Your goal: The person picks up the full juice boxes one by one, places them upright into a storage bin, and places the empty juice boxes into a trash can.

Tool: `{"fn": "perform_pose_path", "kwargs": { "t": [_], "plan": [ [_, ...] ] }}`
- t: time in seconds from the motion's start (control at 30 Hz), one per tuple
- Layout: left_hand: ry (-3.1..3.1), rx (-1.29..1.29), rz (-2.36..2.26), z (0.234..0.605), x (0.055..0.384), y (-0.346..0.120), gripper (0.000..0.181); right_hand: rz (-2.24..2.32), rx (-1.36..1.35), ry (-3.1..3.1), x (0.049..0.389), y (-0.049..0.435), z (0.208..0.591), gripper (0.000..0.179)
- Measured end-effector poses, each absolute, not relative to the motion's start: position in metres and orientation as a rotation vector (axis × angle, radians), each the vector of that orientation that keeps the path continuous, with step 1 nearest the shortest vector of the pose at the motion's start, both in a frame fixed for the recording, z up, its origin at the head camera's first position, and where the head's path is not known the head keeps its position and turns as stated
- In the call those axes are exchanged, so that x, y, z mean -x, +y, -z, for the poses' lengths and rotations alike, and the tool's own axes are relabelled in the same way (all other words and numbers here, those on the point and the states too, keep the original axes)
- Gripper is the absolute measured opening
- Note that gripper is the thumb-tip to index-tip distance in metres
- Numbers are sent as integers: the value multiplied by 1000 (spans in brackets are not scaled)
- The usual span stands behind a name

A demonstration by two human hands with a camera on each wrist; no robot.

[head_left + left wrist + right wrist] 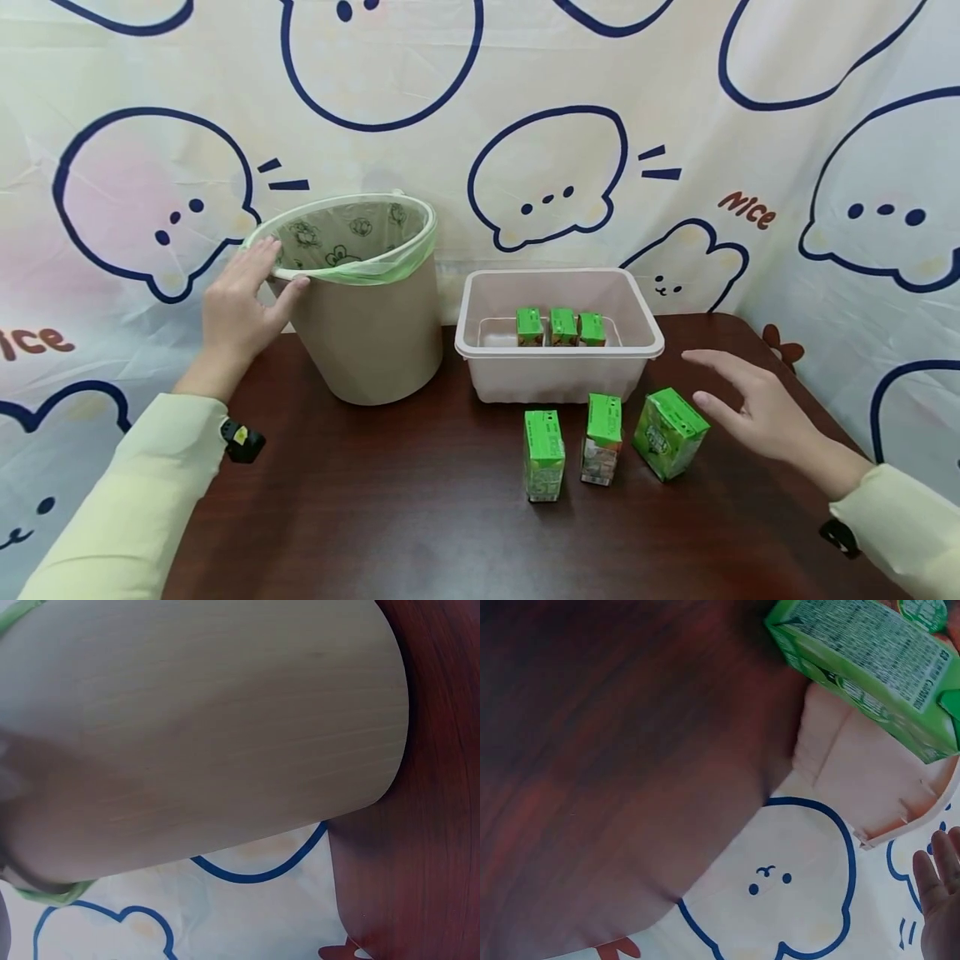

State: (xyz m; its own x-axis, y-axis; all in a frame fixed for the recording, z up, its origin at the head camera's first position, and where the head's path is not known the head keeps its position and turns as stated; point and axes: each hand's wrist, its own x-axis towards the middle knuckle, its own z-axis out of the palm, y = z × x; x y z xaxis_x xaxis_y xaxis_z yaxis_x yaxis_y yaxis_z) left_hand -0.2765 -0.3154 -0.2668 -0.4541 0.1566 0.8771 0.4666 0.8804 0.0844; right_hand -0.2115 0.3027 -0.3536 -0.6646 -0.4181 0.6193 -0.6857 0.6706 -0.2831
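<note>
My left hand [243,304] is at the left side of a beige bin [367,333], fingers spread and fingertips right at the rim, thumb at its outer front. A light green bag lines the bin and folds over the rim. My right hand [765,408] hovers with fingers apart and nothing in them, just right of a green drink carton [670,433] that stands turned at an angle. Two more upright green cartons, a left one [543,454] and a middle one [602,437], stand beside it. In the right wrist view, fingers [939,877] show at the right edge, below the carton [870,671].
Behind the cartons sits a pale pink plastic tub [558,375], with three green cartons [562,327] inside. Everything stands on a dark reddish-brown table [360,517]. A cartoon-printed cloth [420,167] hangs close behind and along the right side.
</note>
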Motion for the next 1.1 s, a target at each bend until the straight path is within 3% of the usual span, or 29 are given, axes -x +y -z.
{"fn": "perform_pose_path", "kwargs": {
  "t": [0.23, 0.43, 1.1],
  "plan": [
    [-2031, 437, 390, 269, 278, -318, 74, -731, -866, -2397, 208, 305, 360, 56],
    [-2013, 446, 390, 270, 278, -318, 79, -778, -889, -2397, 207, 307, 366, 59],
    [-1963, 432, 413, 272, 279, -317, 80, -916, -837, -2596, 201, 302, 387, 88]
  ]
}}
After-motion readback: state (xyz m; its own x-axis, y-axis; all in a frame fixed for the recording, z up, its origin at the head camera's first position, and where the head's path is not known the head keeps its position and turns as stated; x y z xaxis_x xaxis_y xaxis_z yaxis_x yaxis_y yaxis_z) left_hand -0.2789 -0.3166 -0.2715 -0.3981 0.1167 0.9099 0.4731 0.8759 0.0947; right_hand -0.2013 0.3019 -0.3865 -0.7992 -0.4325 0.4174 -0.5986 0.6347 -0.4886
